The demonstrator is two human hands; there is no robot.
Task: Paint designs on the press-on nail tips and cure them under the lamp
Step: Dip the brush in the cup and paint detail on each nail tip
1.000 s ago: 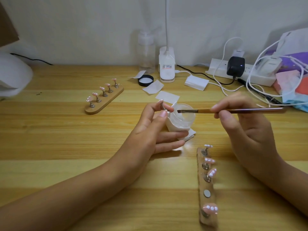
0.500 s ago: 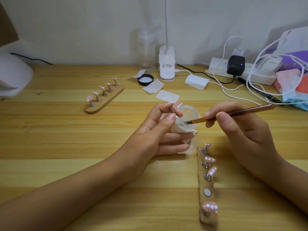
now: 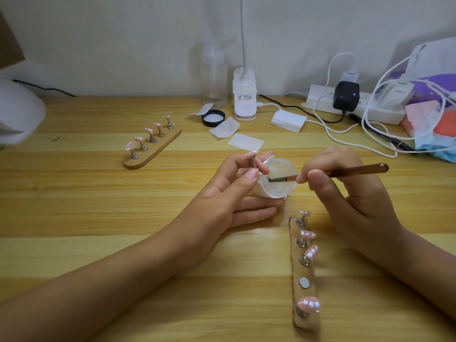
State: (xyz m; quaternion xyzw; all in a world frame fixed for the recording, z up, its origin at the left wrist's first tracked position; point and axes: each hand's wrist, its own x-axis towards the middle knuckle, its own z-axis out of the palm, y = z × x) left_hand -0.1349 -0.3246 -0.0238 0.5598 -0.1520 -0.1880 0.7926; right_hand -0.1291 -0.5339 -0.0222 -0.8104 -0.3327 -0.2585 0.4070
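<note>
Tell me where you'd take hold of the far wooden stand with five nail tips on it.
Probably the wooden stand itself: pinch its two long edges, coming from above between two pegs. It is a narrow, flat strip, and the painted nail tips sit on pegs along its top, so low edge contact avoids touching them.

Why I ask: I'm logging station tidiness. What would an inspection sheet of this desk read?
Surface: pale wooden plank desk.
Job's things: near wooden strip holder, four pink nail tips, one bare magnet; far wooden strip holder, five tips; small clear jar; brown-handled brush, bristles in jar.
Clutter: black round lid, white paper squares, clear pump bottle.
Hands: left hand pinches a metal-stemmed nail tip beside the jar; right hand grips the brush.
Cables: white cables loop from white power strip.
Surroundings: white wall; white clip lamp base.
</note>
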